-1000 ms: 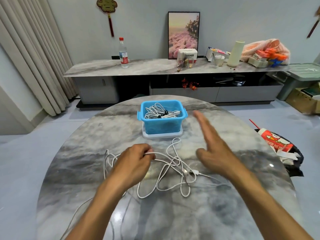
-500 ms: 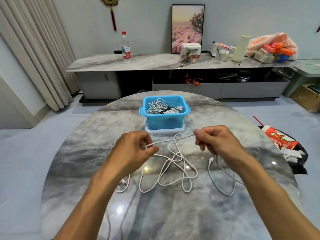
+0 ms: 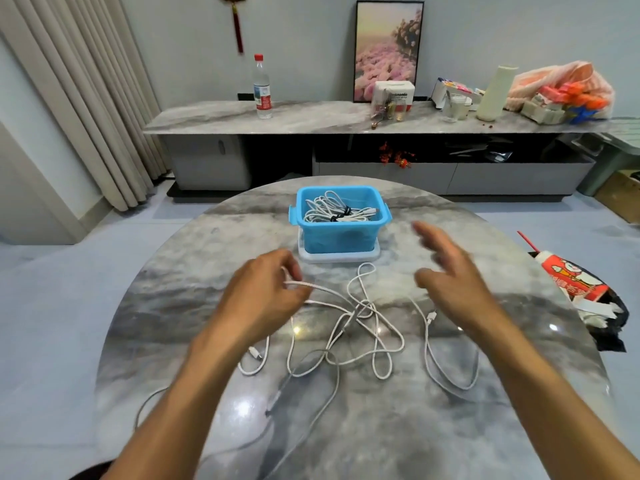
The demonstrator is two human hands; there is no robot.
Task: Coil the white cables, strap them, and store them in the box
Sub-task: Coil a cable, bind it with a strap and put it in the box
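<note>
1. Coiling step in hand; left hand (image 3: pixel 263 292) curled round a strand of the loose white cable (image 3: pixel 360 327), gripping it above the middle of the tabletop (image 3: pixel 166 306).
2. Right hand (image 3: pixel 450 282) spread wide, fingers straight and blurred, holding nothing, hovering just right of the tangle.
3. Blue box (image 3: pixel 341 230) toward the tabletop's far edge, one strapped coil (image 3: pixel 337 213) already inside.
4. Probably next: catching the free strand with the right hand; laying even loops; minding the knot mid-tangle.
</note>
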